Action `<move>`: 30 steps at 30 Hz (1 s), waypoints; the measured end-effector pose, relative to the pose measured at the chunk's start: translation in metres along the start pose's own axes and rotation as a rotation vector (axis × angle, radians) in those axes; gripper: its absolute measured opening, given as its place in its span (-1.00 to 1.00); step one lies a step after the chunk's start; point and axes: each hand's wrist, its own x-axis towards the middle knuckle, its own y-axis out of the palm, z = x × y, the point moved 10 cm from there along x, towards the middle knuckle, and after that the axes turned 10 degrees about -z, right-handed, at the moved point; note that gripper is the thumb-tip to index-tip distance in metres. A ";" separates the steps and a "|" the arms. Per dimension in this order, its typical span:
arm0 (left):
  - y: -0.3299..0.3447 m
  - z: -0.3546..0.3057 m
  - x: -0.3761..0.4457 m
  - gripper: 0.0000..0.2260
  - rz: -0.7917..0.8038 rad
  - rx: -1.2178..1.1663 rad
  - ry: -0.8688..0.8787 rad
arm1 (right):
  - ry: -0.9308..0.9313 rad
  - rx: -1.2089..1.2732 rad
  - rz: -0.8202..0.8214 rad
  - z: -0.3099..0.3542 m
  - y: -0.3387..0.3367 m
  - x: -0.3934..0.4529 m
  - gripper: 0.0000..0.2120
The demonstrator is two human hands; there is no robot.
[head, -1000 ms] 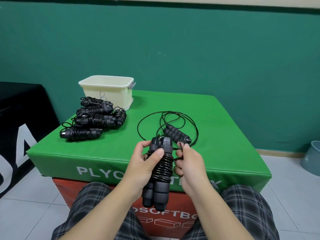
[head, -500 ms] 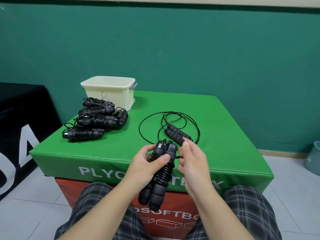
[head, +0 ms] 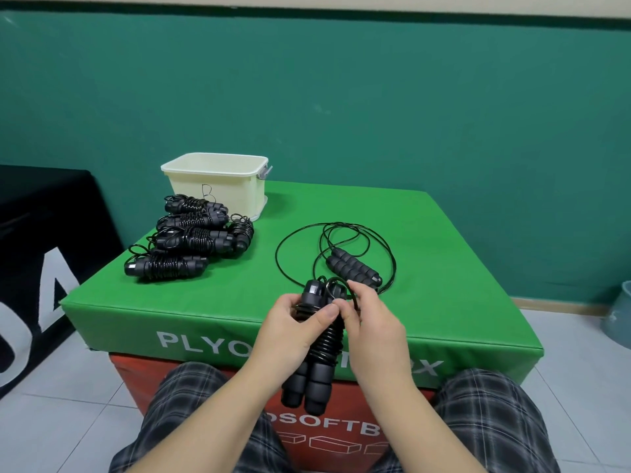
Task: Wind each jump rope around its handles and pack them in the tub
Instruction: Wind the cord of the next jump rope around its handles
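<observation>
A teal-green wall fills the far side, topped by a pale cream band and ending low right in a light skirting strip. The floor is pale grey tile with thin grout lines. At left stands a black padded block with large white lettering. At the right edge sits a grey-blue bucket. Lighting is even and soft.

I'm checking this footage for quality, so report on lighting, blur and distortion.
Head view: even, soft light with faint shadows; the wall's top edge bows from the wide lens; the hands and the rope bundle they hold are slightly soft; the tub and the lettering on the green box stay readable; no glare.
</observation>
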 end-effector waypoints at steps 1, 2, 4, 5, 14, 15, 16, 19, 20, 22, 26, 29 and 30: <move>-0.001 0.001 0.000 -0.48 -0.012 0.010 0.004 | -0.023 -0.029 -0.005 0.002 0.001 -0.001 -0.62; -0.001 0.001 0.000 -0.49 -0.020 0.011 0.007 | -0.023 -0.025 -0.015 0.003 0.001 -0.001 -0.62; -0.002 -0.001 -0.001 -0.54 -0.035 0.002 0.014 | 0.067 0.064 -0.039 -0.005 0.001 -0.001 -0.64; -0.003 -0.002 -0.001 -0.52 -0.045 -0.006 0.017 | 0.121 0.125 -0.055 -0.010 0.001 -0.002 -0.64; -0.002 -0.017 -0.007 -0.59 -0.034 0.035 0.099 | 0.085 0.198 -0.193 -0.017 -0.007 -0.002 -0.64; -0.002 -0.019 -0.007 -0.58 -0.029 0.037 0.112 | 0.047 0.192 -0.184 -0.014 -0.006 -0.003 -0.64; -0.002 -0.020 -0.007 -0.56 -0.026 0.037 0.122 | 0.013 0.190 -0.178 -0.011 -0.005 -0.004 -0.63; -0.001 -0.023 -0.009 -0.41 -0.006 -0.010 0.136 | -0.076 0.184 -0.222 -0.004 -0.006 -0.006 -0.54; -0.001 -0.024 -0.010 -0.38 -0.001 -0.034 0.136 | -0.096 0.197 -0.245 -0.003 -0.007 -0.007 -0.53; -0.002 -0.022 -0.009 -0.36 -0.004 -0.093 0.118 | -0.114 0.229 -0.274 -0.001 -0.008 -0.009 -0.60; -0.007 -0.017 -0.003 -0.42 -0.053 -0.184 0.094 | -0.169 0.292 -0.301 0.004 -0.011 -0.013 -0.52; -0.007 -0.014 0.000 -0.48 -0.051 -0.173 0.111 | -0.219 0.268 -0.308 0.004 -0.011 -0.014 -0.52; -0.006 -0.013 0.002 -0.49 -0.042 -0.155 0.120 | -0.226 0.245 -0.300 0.002 -0.009 -0.013 -0.55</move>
